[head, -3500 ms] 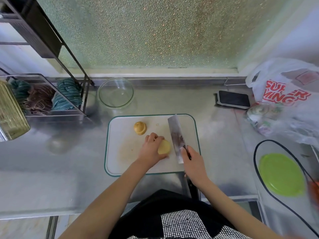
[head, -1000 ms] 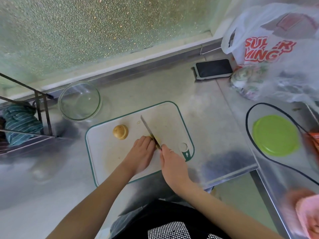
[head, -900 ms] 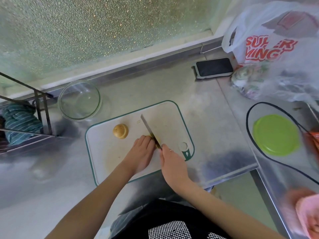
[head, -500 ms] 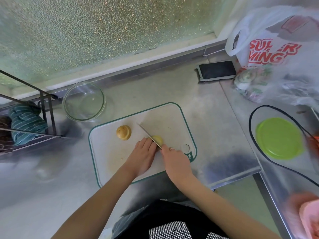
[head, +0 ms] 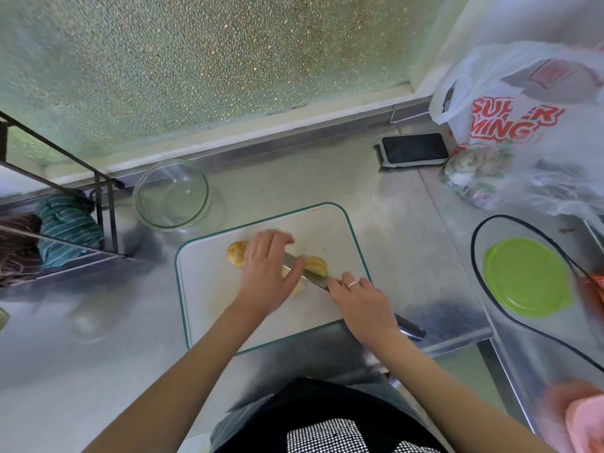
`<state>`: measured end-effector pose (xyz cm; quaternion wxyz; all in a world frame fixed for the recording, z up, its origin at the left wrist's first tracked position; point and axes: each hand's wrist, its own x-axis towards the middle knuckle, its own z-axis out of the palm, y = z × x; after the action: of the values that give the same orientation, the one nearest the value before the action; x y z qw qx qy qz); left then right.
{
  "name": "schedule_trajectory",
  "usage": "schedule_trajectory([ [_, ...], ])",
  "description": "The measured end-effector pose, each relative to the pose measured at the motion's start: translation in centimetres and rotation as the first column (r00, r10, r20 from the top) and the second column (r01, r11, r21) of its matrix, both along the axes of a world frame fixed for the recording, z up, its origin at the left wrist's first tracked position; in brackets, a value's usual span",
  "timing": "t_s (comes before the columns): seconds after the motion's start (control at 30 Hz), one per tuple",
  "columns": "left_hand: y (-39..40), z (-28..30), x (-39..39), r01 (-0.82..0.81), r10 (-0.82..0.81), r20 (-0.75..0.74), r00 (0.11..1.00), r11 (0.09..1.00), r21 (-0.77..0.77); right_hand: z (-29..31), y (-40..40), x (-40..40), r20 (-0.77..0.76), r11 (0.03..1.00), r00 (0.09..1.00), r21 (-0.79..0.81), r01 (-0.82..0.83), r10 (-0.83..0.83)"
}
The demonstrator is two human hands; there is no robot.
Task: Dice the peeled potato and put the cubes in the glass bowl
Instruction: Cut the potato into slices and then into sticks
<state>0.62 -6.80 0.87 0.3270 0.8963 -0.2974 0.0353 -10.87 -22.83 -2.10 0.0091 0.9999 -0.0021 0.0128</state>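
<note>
The peeled yellow potato (head: 316, 265), partly sliced, is seen on the white cutting board with a green rim (head: 343, 223), with the broad steel knife (head: 309, 276) laid across it. The knife handle is gripped by the right hand (head: 364, 300). The left hand (head: 266, 273), fingers straight, is pressed flat on the blade. A second potato piece (head: 237, 253) lies on the board beside the left hand. The clear round glass bowl (head: 172, 194) stands beyond the board's far left corner. Right of the board, red letters "SUPER MING" can be read on a white plastic bag (head: 510, 103).
</note>
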Motion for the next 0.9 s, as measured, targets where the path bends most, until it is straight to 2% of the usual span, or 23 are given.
schedule_trajectory([
  [0.07, -1.6, 1.4, 2.3, 0.190, -0.158, -0.174, 0.972, 0.965, 0.183, 0.1, -0.5, 0.1, 0.020, 0.999, 0.999, -0.019, -0.045, 0.046],
  [0.13, -3.2, 1.6, 4.2, 0.438, -0.246, -0.462, 0.852, 0.819, 0.372, 0.3, -0.9, 0.3, 0.048, 0.998, 0.997, -0.023, -0.063, 0.064],
  [0.2, -4.3, 1.2, 5.1, 0.575, -0.230, -0.629, 0.743, 0.700, 0.423, 0.5, -1.2, 0.6, 0.068, 0.998, 0.995, -0.015, -0.068, 0.069],
  [0.23, -4.7, 1.0, 5.4, 0.599, -0.230, -0.654, 0.721, 0.681, 0.421, 0.6, -1.2, 0.6, 0.071, 0.997, 0.995, -0.012, -0.070, 0.071],
  [0.43, -5.1, 0.1, 5.7, 0.587, -0.257, -0.679, 0.688, 0.747, 0.312, 1.1, -1.5, 0.7, 0.077, 0.999, 0.996, -0.011, -0.053, 0.053],
  [0.6, -5.0, -1.1, 6.3, 0.441, -0.172, -0.639, 0.749, 0.850, 0.287, 0.7, -2.0, -0.1, 0.044, 0.996, 0.995, -0.008, -0.092, 0.092],
  [0.67, -5.0, -1.2, 6.7, 0.465, -0.184, -0.640, 0.746, 0.831, 0.304, 0.6, -2.1, -0.7, -0.004, 0.998, 0.998, 0.010, -0.068, 0.068],
  [0.77, -5.2, -1.5, 6.9, 0.539, -0.227, -0.623, 0.748, 0.756, 0.372, 0.5, -1.9, -1.4, -0.066, 0.999, 0.998, 0.044, 0.002, 0.001],
  [0.9, -5.3, -1.9, 6.6, 0.502, -0.199, -0.639, 0.743, 0.797, 0.336, 0.4, -1.3, -2.0, -0.090, 0.995, 0.995, 0.083, 0.046, -0.039],
])
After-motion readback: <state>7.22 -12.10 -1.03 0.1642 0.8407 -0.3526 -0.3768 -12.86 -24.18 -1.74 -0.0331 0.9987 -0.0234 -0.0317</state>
